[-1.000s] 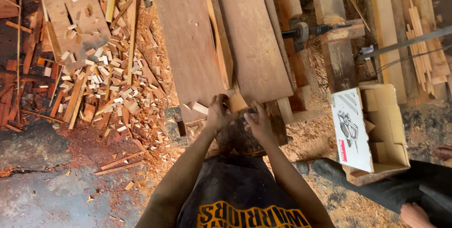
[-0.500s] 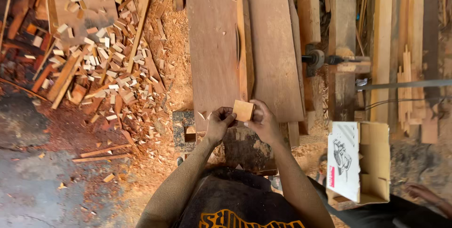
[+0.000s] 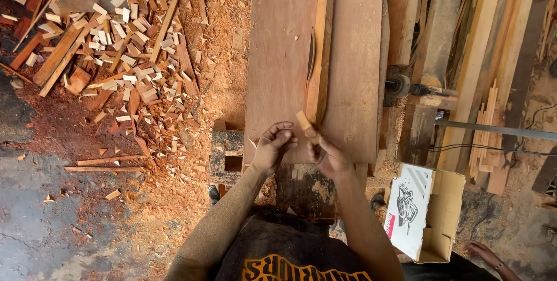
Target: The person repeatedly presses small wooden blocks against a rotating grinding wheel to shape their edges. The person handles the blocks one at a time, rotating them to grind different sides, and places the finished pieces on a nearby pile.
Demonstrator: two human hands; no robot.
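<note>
At the far left, a heap of pale wood offcuts lay scattered over reddish sawdust, with a few longer strips of scrap mixed in, and below it the bare dark floor showed through. Further right stood the saw table, a broad brown board with a narrow wooden fence lying lengthwise along its middle and a dark slot just beside the fence. At the near edge of that table the person's left hand was loosely curled, its fingertips close to but not plainly touching the small wood block. The block, a short pale piece, was tilted and sat just off the near end of the fence, above the table's surface. The right hand was closed on the block's lower end, pinching it between thumb and fingers, so the two hands were near each other but a little apart. Right of the table ran several long planks stacked on edge. At the lower right an open cardboard box stood on the sawdust, and another person's hand showed just below it.
</note>
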